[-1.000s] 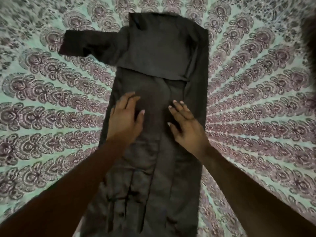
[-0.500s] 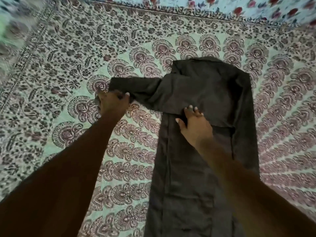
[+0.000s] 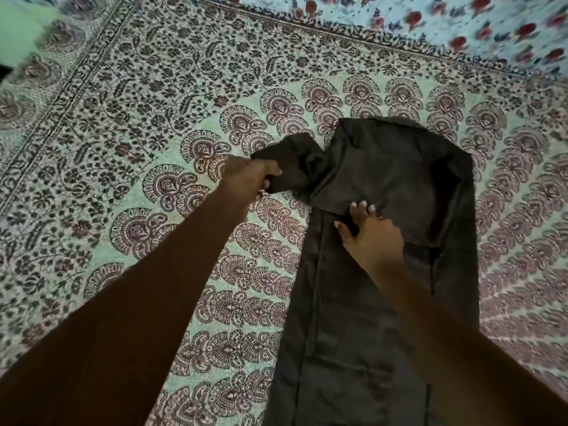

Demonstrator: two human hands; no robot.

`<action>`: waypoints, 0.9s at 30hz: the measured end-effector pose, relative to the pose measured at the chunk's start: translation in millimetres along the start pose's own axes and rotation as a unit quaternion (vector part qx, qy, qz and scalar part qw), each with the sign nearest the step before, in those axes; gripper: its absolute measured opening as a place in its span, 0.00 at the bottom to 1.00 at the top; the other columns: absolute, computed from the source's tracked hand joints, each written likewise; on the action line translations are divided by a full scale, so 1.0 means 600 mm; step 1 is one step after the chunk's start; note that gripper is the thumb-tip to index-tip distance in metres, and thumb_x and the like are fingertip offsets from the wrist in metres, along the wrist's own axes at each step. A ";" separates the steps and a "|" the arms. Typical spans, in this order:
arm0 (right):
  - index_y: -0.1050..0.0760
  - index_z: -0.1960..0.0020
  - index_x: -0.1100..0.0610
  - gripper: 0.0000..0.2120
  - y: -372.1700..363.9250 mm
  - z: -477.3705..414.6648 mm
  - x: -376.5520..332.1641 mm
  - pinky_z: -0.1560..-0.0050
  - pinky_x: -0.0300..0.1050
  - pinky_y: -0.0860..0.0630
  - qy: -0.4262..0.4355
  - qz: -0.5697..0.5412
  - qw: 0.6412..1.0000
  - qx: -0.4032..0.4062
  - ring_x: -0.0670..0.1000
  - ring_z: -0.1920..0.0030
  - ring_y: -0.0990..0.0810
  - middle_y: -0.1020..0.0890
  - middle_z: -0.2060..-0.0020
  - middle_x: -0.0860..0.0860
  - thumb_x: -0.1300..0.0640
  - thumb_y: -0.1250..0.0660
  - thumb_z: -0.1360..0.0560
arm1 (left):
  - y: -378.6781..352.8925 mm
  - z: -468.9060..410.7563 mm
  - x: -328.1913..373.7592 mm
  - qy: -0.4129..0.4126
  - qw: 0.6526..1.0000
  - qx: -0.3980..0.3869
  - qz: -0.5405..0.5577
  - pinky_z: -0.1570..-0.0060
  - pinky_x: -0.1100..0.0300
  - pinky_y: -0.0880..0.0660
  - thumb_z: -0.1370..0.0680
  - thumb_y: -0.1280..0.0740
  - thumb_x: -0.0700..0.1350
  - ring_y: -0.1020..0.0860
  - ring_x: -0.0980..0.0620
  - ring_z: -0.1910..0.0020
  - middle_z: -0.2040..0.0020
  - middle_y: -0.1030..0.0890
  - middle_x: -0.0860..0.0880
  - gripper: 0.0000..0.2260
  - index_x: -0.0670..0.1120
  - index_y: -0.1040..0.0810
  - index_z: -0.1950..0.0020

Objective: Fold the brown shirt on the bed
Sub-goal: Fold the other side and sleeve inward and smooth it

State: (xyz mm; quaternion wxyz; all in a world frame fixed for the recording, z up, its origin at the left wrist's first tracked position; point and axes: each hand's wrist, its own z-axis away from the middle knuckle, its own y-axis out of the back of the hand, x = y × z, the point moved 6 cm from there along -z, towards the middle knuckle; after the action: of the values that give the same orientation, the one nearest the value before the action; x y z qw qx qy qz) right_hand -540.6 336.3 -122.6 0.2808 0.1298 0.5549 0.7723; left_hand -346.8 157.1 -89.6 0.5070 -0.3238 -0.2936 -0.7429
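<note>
The brown shirt (image 3: 384, 272) lies lengthwise on the bed as a long narrow strip, its right side folded in over the body. Its left sleeve (image 3: 292, 167) sticks out to the left, bunched and lifted at the cuff. My left hand (image 3: 249, 179) grips the end of that sleeve. My right hand (image 3: 372, 235) rests flat on the shirt's middle, fingertips pressing the lower edge of the folded-over panel near the sleeve's root.
The bed is covered with a patterned sheet (image 3: 153, 118) of pale green with maroon paisley fans and a dark floral border. A light blue cloth with red flowers (image 3: 461, 23) lies along the far edge.
My left hand went from the shirt's middle out to the sleeve end, took hold of it, and has drawn it inward toward the body. My right hand moved up to the folded panel.
</note>
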 end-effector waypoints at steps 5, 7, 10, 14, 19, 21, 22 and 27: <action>0.25 0.32 0.64 0.19 0.052 0.002 0.044 0.47 0.50 0.28 -0.065 -0.219 0.973 -0.012 0.64 0.36 0.22 0.20 0.36 0.62 0.53 0.37 0.17 | -0.110 0.148 0.033 -0.114 0.981 -0.155 -0.005 0.60 0.62 0.23 0.25 0.27 0.38 0.18 0.53 0.57 0.55 0.14 0.47 0.05 0.42 0.14 0.51; 0.27 0.32 0.69 0.21 0.058 0.021 0.092 0.45 0.53 0.26 -0.139 -0.463 0.875 0.030 0.62 0.39 0.20 0.20 0.41 0.64 0.54 0.36 0.17 | -0.157 0.203 0.020 -0.175 0.965 -0.177 -0.077 0.46 0.65 0.21 0.28 0.22 0.42 0.18 0.55 0.48 0.45 0.17 0.47 0.11 0.41 0.15 0.47; 0.19 0.47 0.67 0.24 0.062 0.070 0.152 0.54 0.49 0.19 -0.202 -0.761 0.616 0.028 0.52 0.60 0.13 0.15 0.59 0.58 0.45 0.39 0.15 | -0.210 0.271 -0.026 -0.247 0.930 -0.219 -0.161 0.43 0.74 0.29 0.29 0.20 0.41 0.22 0.58 0.44 0.40 0.23 0.48 0.10 0.41 0.15 0.51; 0.17 0.52 0.59 0.34 0.061 0.155 0.221 0.55 0.49 0.14 -0.210 -0.797 0.562 -0.074 0.57 0.52 0.13 0.14 0.52 0.58 0.31 0.45 0.19 | -0.274 0.366 -0.132 -0.219 0.873 -0.389 -0.193 0.37 0.65 0.25 0.26 0.22 0.43 0.19 0.56 0.40 0.43 0.16 0.50 0.11 0.49 0.16 0.45; 0.19 0.47 0.60 0.04 0.014 0.258 0.305 0.66 0.39 0.21 -0.231 -0.691 0.681 -0.075 0.51 0.64 0.18 0.17 0.66 0.53 0.63 0.28 0.21 | -0.285 0.434 -0.232 -0.225 0.844 -0.385 -0.296 0.51 0.62 0.25 0.21 0.28 0.44 0.18 0.57 0.50 0.54 0.15 0.54 0.03 0.46 0.15 0.49; 0.20 0.51 0.56 0.05 -0.009 0.296 0.319 0.63 0.41 0.24 -0.256 -0.672 0.687 -0.100 0.47 0.66 0.19 0.18 0.65 0.51 0.64 0.30 0.20 | -0.273 0.455 -0.259 -0.230 0.838 -0.362 -0.337 0.53 0.62 0.26 0.20 0.29 0.45 0.17 0.57 0.51 0.55 0.16 0.56 0.05 0.47 0.16 0.46; 0.20 0.52 0.55 0.06 -0.019 0.313 0.325 0.60 0.43 0.25 -0.276 -0.670 0.681 -0.104 0.49 0.63 0.19 0.18 0.62 0.51 0.65 0.31 0.20 | -0.266 0.466 -0.268 -0.232 0.835 -0.351 -0.354 0.52 0.65 0.25 0.20 0.28 0.46 0.17 0.58 0.49 0.50 0.15 0.56 0.07 0.48 0.15 0.42; 0.21 0.55 0.54 0.10 -0.068 0.377 0.357 0.55 0.50 0.21 -0.337 -0.647 0.680 -0.066 0.58 0.54 0.17 0.17 0.57 0.55 0.66 0.37 0.21 | -0.244 0.538 -0.288 -0.284 0.809 -0.329 -0.395 0.49 0.74 0.27 0.21 0.28 0.43 0.20 0.61 0.43 0.43 0.14 0.54 0.12 0.49 0.16 0.37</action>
State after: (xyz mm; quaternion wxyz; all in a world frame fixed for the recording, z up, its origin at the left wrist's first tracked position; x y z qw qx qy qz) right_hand -586.3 646.6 -105.2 0.8867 -0.0292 0.3157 0.3366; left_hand -378.2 547.4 -40.3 -0.0732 -0.5241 -0.2654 -0.8059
